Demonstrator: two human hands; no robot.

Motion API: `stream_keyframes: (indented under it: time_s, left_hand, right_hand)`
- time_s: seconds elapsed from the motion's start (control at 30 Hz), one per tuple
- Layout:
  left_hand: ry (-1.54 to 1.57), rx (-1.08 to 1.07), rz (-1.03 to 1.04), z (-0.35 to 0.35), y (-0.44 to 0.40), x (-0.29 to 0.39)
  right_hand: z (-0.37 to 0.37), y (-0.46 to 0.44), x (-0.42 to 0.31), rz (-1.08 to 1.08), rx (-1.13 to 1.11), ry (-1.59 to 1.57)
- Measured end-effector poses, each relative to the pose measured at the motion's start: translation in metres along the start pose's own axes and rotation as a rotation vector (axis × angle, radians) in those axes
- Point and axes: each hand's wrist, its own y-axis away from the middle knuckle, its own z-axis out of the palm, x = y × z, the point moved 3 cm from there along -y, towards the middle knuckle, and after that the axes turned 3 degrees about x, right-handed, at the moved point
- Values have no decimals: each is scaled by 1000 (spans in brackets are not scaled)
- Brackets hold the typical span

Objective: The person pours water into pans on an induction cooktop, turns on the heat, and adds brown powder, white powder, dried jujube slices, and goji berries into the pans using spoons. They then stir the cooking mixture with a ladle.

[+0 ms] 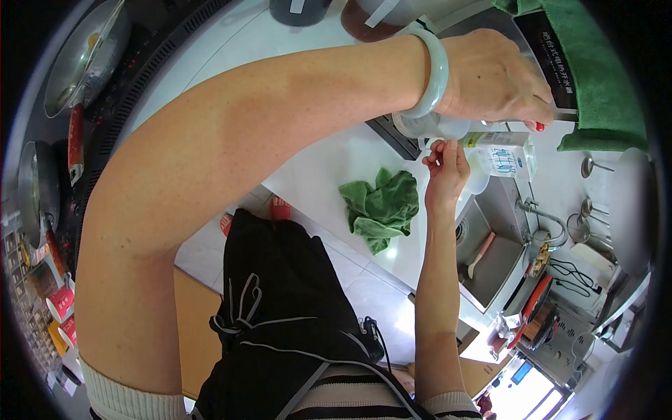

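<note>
My left hand (493, 77), with a pale green bangle (437, 77) at the wrist, reaches across to the black water machine (549, 59). Its fingers curl down beside a metal part; what they grip is hidden. Just below, my right hand (448, 168) pinches the edge of a clear container (416, 126), partly covered by my left wrist. Right of my fingertips lies a white and green carton (502, 157), beside a translucent white cup (477, 175). A crumpled green cloth (381, 208) rests on the white counter (315, 168).
A sink (490, 259) with a brush-like tool is at the right. Another green cloth (609, 77) hangs over the machine. Dark-lidded jars (301, 10) stand at the top. Pans (91, 52) sit on the stove at the left, near red cups (61, 302).
</note>
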Motion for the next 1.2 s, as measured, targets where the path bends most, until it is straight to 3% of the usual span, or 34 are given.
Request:
stream_keyframes:
  time_s: [0.4, 0.5, 0.6, 0.7, 0.73, 0.77, 0.8, 0.83, 0.9, 0.97, 1.0, 1.03, 1.1, 1.2]
  left_hand:
    - [33, -44, 25, 7, -17, -10]
    - [74, -143, -58, -7, -28, -7]
    - [-79, -240, -113, 11, -51, -18]
    - [-133, -113, -259, 19, -55, -20]
    - [-210, -92, -337, 9, -52, -2]
    - [-246, 90, -406, 17, -39, 14]
    - [-207, 249, -420, 31, -22, 25]
    - [-53, 399, -408, 28, 2, 46]
    - [16, 416, -447, -20, 49, 105]
    - [84, 261, -548, -55, 108, 155]
    - [100, 208, -576, -78, 138, 180]
    - [128, 0, -726, -106, 167, 208]
    - [219, -225, -963, -160, 219, 249]
    - [195, -160, -1302, -222, 296, 305]
  right_hand:
    - [1, 1, 0, 3, 11, -1]
    - [0, 0, 1, 8, 19, -1]
    - [-7, 0, 7, 3, 51, 37]
    - [-9, -2, 5, -58, 55, 106]
    - [-19, -6, 15, -56, 62, 147]
    - [-19, -2, 23, -111, 2, 88]
    - [-21, 3, 31, -15, 88, 39]
    - [-19, 11, 41, -179, -5, 201]
    - [2, 45, 35, -515, -151, 421]
    - [32, 76, -8, -484, -271, 396]
    - [40, 86, -29, -287, -333, 311]
    - [50, 97, -48, -88, -391, 235]
    - [95, 132, -87, -59, -510, 102]
    - [178, 175, -143, -18, -664, 14]
